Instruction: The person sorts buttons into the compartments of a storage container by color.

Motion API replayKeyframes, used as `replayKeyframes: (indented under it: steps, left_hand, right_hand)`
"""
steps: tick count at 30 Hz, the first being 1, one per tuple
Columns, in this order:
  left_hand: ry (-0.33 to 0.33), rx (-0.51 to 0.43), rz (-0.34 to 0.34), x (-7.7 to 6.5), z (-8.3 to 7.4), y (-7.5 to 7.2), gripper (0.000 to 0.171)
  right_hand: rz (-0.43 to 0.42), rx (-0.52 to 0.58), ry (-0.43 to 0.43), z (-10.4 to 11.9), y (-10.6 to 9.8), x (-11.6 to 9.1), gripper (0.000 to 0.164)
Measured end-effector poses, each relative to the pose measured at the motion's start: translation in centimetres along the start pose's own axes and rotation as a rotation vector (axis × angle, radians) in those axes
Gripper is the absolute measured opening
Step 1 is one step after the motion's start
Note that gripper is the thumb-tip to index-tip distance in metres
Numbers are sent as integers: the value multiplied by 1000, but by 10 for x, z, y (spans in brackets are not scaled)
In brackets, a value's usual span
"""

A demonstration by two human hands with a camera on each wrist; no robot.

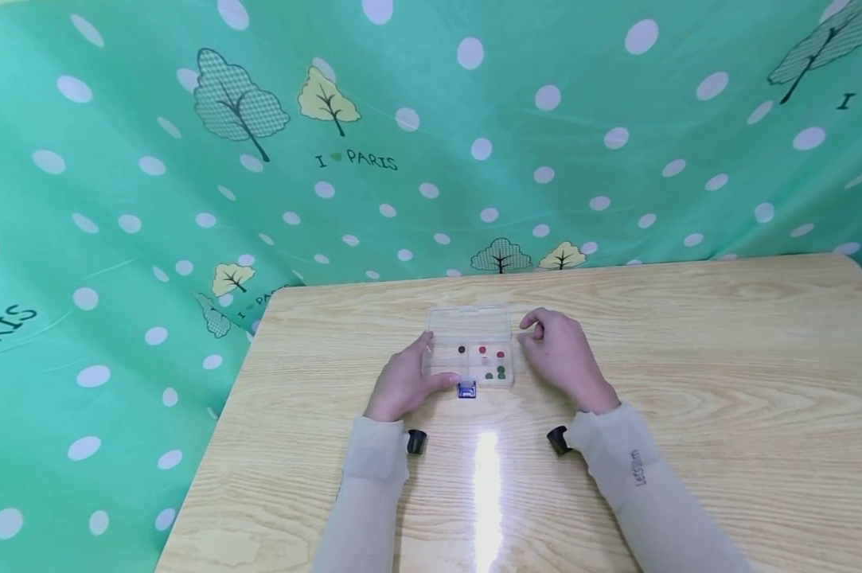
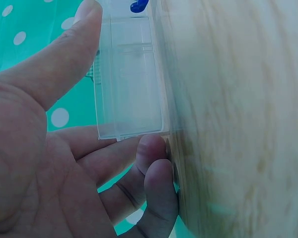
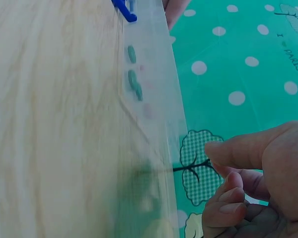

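Observation:
A clear plastic compartment box lies on the table with its lid folded back. My left hand grips its left end, thumb along the near edge and fingers at the far left side. A blue latch is at the front of the box. Inside, a dark round piece sits on the left; red pieces and several green pieces lie on the right. Just right of the box is my right hand, its fingers loosely bent with nothing visible between thumb and forefinger.
The wooden table stretches out around the box. Behind it and along its left side hangs a green curtain with white dots and printed trees. Black wrist cameras stick out from both sleeves, and a light reflection crosses the near tabletop.

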State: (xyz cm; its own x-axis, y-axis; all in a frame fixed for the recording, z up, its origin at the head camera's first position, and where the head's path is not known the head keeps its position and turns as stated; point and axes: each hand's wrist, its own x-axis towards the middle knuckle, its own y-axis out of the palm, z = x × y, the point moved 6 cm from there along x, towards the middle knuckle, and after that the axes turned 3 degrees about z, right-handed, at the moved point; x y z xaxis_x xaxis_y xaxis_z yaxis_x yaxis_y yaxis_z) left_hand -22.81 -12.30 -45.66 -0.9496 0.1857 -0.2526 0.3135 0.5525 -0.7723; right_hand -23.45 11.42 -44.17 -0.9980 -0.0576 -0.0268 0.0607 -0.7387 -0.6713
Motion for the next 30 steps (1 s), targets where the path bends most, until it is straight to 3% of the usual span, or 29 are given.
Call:
replayKeyframes:
  steps: [14, 30]
  left_hand:
    - [4, 14, -5, 1, -1, 1, 98]
    - [11, 11, -4, 1, 1, 1, 97]
  right_hand:
    - [-11, 1, 19, -22, -13, -4, 19]
    - [72, 1, 61, -46, -23, -5, 24]
